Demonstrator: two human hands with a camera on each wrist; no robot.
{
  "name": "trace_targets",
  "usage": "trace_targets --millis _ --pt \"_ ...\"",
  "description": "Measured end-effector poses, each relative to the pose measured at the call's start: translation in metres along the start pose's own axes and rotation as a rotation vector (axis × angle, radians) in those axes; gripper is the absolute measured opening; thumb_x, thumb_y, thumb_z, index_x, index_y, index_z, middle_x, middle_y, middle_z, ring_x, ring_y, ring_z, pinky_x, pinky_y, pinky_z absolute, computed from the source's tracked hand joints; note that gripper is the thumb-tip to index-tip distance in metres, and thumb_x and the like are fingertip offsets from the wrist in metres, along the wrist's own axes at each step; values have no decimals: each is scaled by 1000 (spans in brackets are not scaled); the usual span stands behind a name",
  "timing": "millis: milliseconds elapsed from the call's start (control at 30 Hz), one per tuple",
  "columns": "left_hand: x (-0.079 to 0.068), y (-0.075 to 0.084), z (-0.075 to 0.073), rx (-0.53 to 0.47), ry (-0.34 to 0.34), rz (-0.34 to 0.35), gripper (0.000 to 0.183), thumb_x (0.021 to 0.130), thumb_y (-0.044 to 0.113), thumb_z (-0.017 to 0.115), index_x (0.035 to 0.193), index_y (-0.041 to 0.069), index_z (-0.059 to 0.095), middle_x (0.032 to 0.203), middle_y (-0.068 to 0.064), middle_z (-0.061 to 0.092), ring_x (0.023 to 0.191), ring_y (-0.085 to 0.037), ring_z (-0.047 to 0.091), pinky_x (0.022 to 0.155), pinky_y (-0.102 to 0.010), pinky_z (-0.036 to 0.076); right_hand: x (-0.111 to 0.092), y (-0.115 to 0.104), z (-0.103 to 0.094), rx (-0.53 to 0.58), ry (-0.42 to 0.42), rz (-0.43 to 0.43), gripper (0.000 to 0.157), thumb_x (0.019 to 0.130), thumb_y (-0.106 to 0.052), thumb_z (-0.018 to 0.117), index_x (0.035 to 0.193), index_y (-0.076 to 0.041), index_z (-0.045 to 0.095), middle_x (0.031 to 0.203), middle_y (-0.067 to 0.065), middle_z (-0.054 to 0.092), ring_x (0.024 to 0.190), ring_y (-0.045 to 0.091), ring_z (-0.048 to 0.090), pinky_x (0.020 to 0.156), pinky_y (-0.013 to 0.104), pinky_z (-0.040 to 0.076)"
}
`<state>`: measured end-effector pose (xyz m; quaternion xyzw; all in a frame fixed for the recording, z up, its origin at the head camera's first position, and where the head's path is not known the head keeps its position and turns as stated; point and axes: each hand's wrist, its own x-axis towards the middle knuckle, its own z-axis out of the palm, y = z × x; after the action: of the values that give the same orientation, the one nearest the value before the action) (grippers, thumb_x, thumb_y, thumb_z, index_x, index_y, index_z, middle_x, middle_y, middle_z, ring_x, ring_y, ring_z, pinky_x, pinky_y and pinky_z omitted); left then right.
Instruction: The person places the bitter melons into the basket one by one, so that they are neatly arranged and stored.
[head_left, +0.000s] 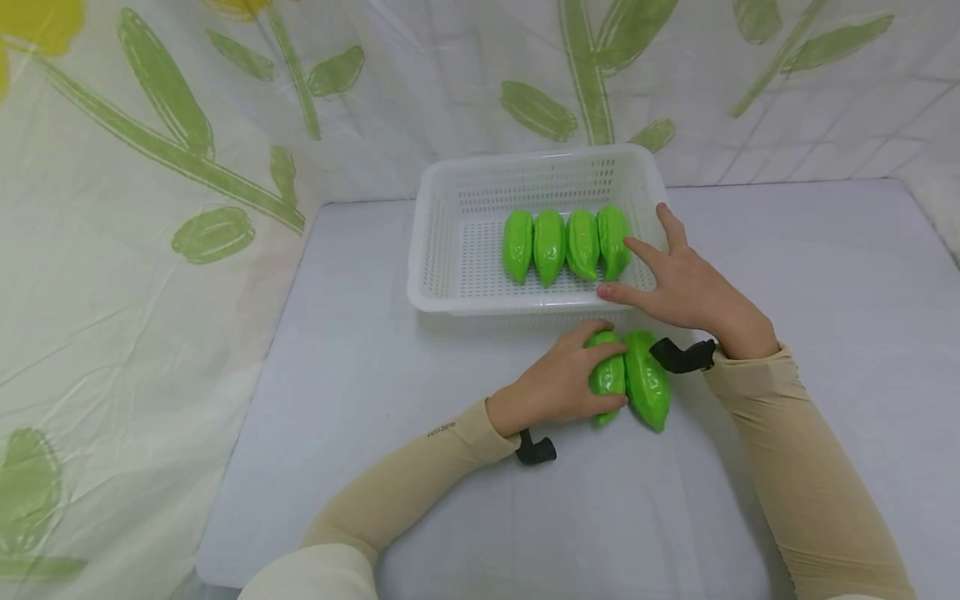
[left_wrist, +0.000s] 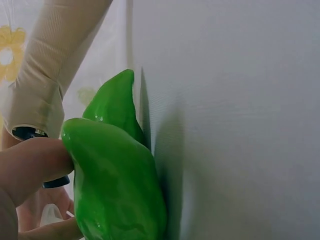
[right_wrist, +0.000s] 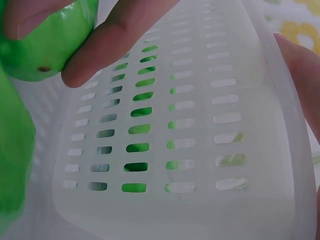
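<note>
Glossy green model fruits, ridged and pointed at one end, are on the table and in a white basket point(head_left: 480, 305). My left hand point(head_left: 558, 379) grips the left fruit point(head_left: 609, 375) of the two on the table, fingers and thumb around its sides. Close beside it on the right lies the other loose fruit point(head_left: 647, 379). In the left wrist view, the held fruit point(left_wrist: 117, 185) overlaps the one behind. My right hand point(head_left: 686, 283) is spread over the basket's front right corner, thumb at the front rim and a fingertip right at the rightmost fruit point(head_left: 612, 242) inside.
Several green fruits point(head_left: 550, 246) lie in a row in the basket's middle and right part, tips toward me. The basket stands at the far edge of the white table point(head_left: 360, 350). Behind it hangs a pale sheet point(head_left: 450, 100) printed with leaves and flowers.
</note>
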<state>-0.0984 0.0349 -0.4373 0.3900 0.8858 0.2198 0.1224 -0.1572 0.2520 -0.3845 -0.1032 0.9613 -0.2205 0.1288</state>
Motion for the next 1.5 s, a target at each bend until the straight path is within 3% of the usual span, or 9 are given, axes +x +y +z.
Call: trace_targets --millis 433,767,1033,1200,1433,1500 --pt "-11 9 -19 -19 -39 13 66 92 44 77 149 15 58 164 -10 36 144 -27 45 118 -35 41 0 0 1 1 -1 6 107 92 -79 54 164 -4 28 170 9 -31 138 60 43 106 72 40" --pt "-27 28 -42 -62 -22 92 66 91 43 79 149 18 59 165 -8 33 142 -23 43 111 -28 44 1 2 2 7 0 0 107 91 -79 55 164 -5 28 170 9 -31 139 60 42 108 73 39" --pt "-40 39 -60 -86 26 138 65 91 42 79 148 18 59 164 -6 33 145 -24 42 113 -31 45 0 3 2 20 -11 7 108 91 -79 55 165 -7 26 169 6 -33 141 60 40 108 73 37" --pt "-42 38 -71 -102 69 142 65 91 42 80 148 18 59 164 -4 32 147 -22 41 115 -31 44 0 3 1 22 -11 4 108 91 -78 55 165 -5 26 169 8 -33 140 61 41 108 73 38" --pt "-40 26 -92 -156 142 137 65 90 37 82 148 15 59 164 -5 32 151 -23 36 118 -33 42 1 2 0 -19 3 -43 96 99 -68 53 164 -2 28 170 18 -28 128 60 54 102 70 46" --pt "-36 21 -102 -165 149 115 65 91 37 82 148 16 59 164 -5 33 147 -22 41 115 -32 45 1 3 0 -16 -3 -39 96 99 -68 53 164 -2 27 170 18 -29 128 60 53 102 71 45"
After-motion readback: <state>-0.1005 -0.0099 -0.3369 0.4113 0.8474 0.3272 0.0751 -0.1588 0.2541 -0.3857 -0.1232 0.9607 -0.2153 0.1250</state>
